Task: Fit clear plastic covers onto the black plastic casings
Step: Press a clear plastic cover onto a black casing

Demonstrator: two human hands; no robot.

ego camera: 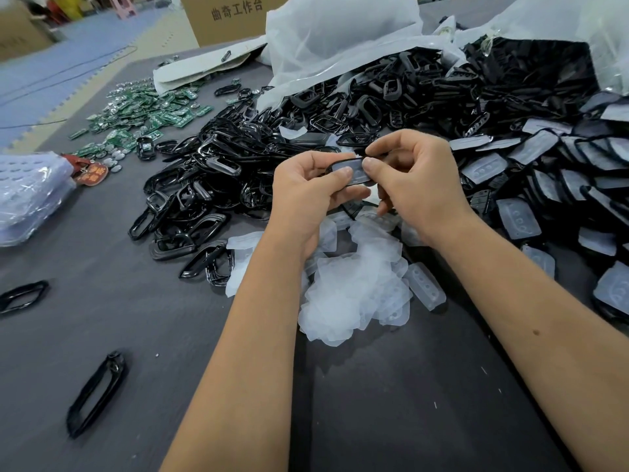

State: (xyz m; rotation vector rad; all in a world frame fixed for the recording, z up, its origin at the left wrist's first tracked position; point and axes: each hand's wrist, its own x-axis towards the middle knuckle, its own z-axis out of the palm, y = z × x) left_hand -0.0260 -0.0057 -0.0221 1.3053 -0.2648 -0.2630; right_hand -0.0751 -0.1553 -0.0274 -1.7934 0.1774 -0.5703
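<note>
Casing point(347, 162), black and oval, held up between both hands above the tabletop point(85, 301), with a clear cover point(355, 172) lying in its opening; I judge the cover partly seated, since both thumbs press on its face, though whether its edges have snapped in I cannot tell. Left hand point(306, 189): fingers curled beneath the casing, thumb flat on the cover, so it pinches the pair. Right hand point(412, 172): thumb and forefinger pinch the casing's right end, the other fingers loosely bent below. Directly under the hands lies a heap of loose clear covers point(354, 291), not yet fitted; behind and to the left spreads a large pile of bare black casings point(211, 185), spilling from a white plastic bag point(340, 39). On the right lies a spread of casings with covers already in them point(551, 185), which I read as the finished stock. Progress, as I judge it: a good number done, one in hand, and far more left, both bare piles being large. Two stray black rings point(97, 393) lie apart on the near left of the tabletop; green circuit boards point(143, 110) are scattered at far left, beside a stack of clear trays point(30, 195).
</note>
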